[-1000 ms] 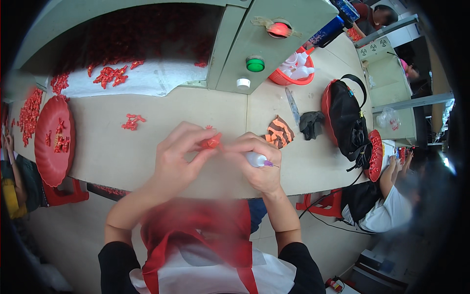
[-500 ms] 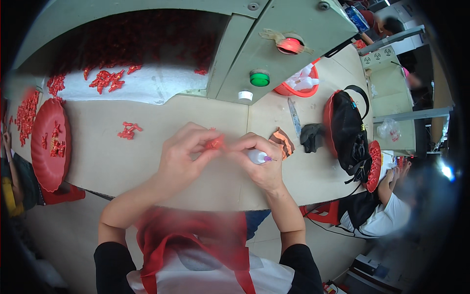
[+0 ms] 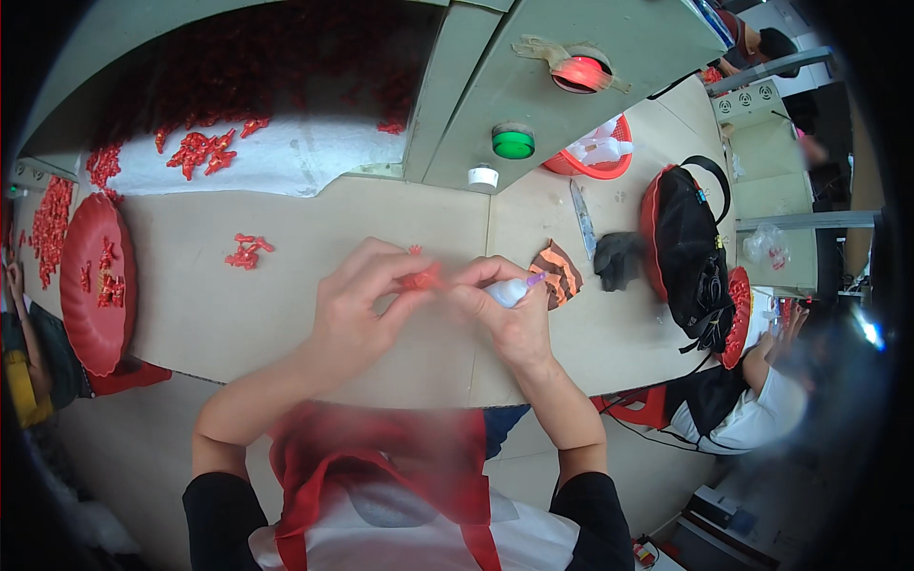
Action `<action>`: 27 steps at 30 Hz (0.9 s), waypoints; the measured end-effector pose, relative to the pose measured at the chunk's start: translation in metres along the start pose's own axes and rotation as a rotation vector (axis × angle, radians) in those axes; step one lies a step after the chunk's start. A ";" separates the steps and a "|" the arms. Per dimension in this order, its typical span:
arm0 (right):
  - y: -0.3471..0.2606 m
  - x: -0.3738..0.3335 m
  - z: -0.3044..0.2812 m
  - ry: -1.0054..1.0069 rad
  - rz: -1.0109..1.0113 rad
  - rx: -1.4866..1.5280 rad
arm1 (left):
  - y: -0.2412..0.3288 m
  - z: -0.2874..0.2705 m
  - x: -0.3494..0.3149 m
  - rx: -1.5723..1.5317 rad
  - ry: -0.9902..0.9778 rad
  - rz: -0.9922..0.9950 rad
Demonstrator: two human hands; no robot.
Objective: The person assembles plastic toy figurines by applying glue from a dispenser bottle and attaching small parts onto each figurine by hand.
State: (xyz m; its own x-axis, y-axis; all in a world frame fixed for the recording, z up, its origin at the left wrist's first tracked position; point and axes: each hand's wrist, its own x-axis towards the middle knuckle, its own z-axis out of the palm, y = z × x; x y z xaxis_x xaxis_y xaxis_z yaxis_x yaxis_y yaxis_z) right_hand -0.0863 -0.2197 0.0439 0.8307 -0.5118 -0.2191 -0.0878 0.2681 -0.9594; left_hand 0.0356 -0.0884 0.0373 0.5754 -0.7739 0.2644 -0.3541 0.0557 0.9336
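Observation:
Over the middle of the table, my left hand (image 3: 354, 297) pinches a small red plastic piece (image 3: 420, 278) between thumb and fingertips. Its exact shape is blurred and partly covered by the fingers. Close on its right, my right hand (image 3: 519, 331) is closed around a small white squeeze bottle (image 3: 506, 291) with a purple nozzle (image 3: 537, 279), which points up and to the right, away from the red piece. The thumb and forefinger of that hand come together at the piece's right end; whether they grip it is too blurred to tell. Several similar red pieces (image 3: 248, 251) lie on the table to the left.
A red scalloped tray (image 3: 80, 328) with red pieces stands at far left. Ahead is a pale green machine (image 3: 562, 124) with buttons and red pieces on a white sheet (image 3: 286, 167). Rightward lie a knife (image 3: 582, 217), cloths, a black bag (image 3: 687, 252) and a red basket (image 3: 624, 169). Co-workers sit on both sides.
The bottle in my right hand has tilted, so its purple nozzle points higher. Both hands stay close together at the red piece. The whole view has shifted slightly.

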 end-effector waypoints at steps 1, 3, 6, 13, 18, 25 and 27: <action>0.002 0.001 -0.002 -0.024 0.047 0.068 | 0.000 0.000 0.000 -0.001 0.000 0.000; 0.002 0.002 -0.003 -0.046 0.095 0.135 | 0.001 0.001 -0.001 -0.055 0.002 -0.049; 0.004 0.003 -0.002 -0.045 0.060 0.060 | -0.001 0.000 -0.001 -0.098 -0.023 -0.129; 0.005 0.008 -0.006 -0.069 -0.144 -0.140 | -0.002 -0.001 -0.002 -0.167 -0.053 -0.235; 0.002 0.009 -0.008 -0.077 -0.060 -0.113 | 0.006 -0.005 -0.002 -0.195 -0.111 -0.246; 0.004 0.010 -0.012 -0.136 -0.012 -0.098 | 0.001 -0.007 -0.004 -0.353 -0.141 -0.289; 0.005 0.012 -0.013 -0.154 0.010 -0.143 | -0.004 -0.007 -0.003 -0.477 -0.184 -0.371</action>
State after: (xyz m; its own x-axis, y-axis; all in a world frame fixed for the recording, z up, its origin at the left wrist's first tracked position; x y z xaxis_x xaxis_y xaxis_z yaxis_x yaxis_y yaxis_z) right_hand -0.0836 -0.2352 0.0344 0.9027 -0.3758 -0.2096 -0.1645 0.1487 -0.9751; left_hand 0.0401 -0.0817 0.0341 0.4460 -0.8889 -0.1043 0.2368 0.0048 0.9715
